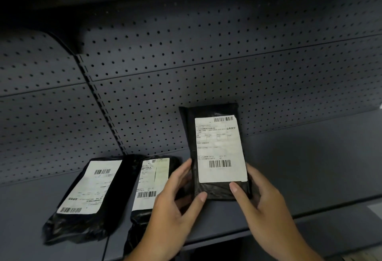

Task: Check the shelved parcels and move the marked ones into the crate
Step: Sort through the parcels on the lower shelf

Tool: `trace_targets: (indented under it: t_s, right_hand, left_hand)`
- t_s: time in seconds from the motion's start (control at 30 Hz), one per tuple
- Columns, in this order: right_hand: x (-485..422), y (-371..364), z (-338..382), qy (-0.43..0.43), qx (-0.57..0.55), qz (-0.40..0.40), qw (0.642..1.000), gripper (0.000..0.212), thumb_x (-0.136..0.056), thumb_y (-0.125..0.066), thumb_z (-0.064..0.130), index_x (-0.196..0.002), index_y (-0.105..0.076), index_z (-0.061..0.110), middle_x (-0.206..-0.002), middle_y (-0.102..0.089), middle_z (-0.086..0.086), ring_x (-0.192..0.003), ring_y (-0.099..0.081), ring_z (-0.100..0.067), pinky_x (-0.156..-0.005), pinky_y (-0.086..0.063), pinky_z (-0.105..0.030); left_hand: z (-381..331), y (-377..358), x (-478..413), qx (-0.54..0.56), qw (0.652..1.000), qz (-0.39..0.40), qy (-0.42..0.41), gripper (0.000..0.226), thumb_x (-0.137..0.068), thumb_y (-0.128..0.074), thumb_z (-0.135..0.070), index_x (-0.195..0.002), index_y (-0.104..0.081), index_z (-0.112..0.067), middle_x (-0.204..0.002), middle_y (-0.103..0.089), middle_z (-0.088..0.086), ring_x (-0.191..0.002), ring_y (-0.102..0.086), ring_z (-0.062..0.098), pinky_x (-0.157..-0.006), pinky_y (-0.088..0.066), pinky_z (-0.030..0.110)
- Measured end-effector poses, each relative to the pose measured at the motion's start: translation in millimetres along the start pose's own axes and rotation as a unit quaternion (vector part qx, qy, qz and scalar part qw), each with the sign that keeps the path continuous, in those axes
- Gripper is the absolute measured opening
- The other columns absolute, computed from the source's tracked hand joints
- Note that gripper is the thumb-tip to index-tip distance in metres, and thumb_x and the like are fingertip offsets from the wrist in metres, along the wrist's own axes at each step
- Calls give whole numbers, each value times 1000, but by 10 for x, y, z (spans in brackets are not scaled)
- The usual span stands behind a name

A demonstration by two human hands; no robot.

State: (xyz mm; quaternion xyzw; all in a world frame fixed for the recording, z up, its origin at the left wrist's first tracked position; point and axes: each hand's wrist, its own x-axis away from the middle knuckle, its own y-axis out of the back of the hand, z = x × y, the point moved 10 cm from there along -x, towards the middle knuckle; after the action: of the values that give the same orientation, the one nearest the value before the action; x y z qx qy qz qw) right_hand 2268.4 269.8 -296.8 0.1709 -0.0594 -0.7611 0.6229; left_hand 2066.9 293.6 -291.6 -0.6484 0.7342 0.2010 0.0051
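Note:
I hold a black plastic-wrapped parcel (215, 151) upright above the shelf, its white shipping label with two barcodes facing me. My left hand (175, 202) grips its lower left edge, thumb on the front. My right hand (260, 200) grips the lower right corner, thumb pressed just under the label. Two more black parcels lie flat on the shelf to the left: one at the far left (86, 196) and one (148, 184) partly hidden behind my left hand, both label up. No crate is in view.
The dark grey shelf board (310, 167) runs across the view, with its front edge (227, 238) below my hands. A perforated back panel (186, 64) rises behind it. A pale tag (375, 211) sits at the right edge.

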Motion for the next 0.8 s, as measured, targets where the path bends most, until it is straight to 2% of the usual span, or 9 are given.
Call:
trace_targets:
  t_s: [0.1,0.23,0.47,0.63,0.8]
  right_hand:
    - [51,80,201,24,-19,-4,1000,54,-96,-66,30,-144,-48,48,-135,-59,32,-129,-53,7,-110,-44,-31]
    - [131,208,453,64,-20,-24,997,58,-93,-67,33,-144,-48,50,-138,-58,30,-131,-52,6,-110,-43,-32]
    - [222,289,706,111,-6,-38,993,60,-91,-67,34,-145,-47,48,-140,-56,31,-136,-49,4,-111,-40,-31]
    - [292,327,777,124,2,-49,991,62,-89,-68,37,-146,-46,49,-141,-56,28,-136,-49,3,-110,-45,-26]
    - [310,313,807,125,12,-36,991,61,-91,-67,35,-146,-45,51,-139,-57,31,-134,-50,3,-109,-39,-27]
  left_hand:
    - [-154,77,45,20,999,-14,-39,71,-85,-77,-11,-147,-49,-32,-143,-59,-21,-138,-50,3,-103,-52,25]
    - [-345,164,95,37,995,-36,-87,72,-81,-80,-11,-142,-54,-41,-144,-60,-13,-139,-52,13,-102,-54,33]
    - [-559,232,143,58,989,-43,-125,72,-81,-80,-12,-142,-53,-41,-146,-58,-10,-141,-50,17,-103,-54,34]
    - [-618,260,208,67,988,-51,-130,73,-81,-80,-9,-141,-54,-41,-146,-59,-11,-141,-50,14,-103,-54,33]
    - [-606,242,217,79,988,-47,-121,69,-82,-79,-11,-142,-55,-34,-147,-58,-11,-140,-50,14,-101,-54,31]
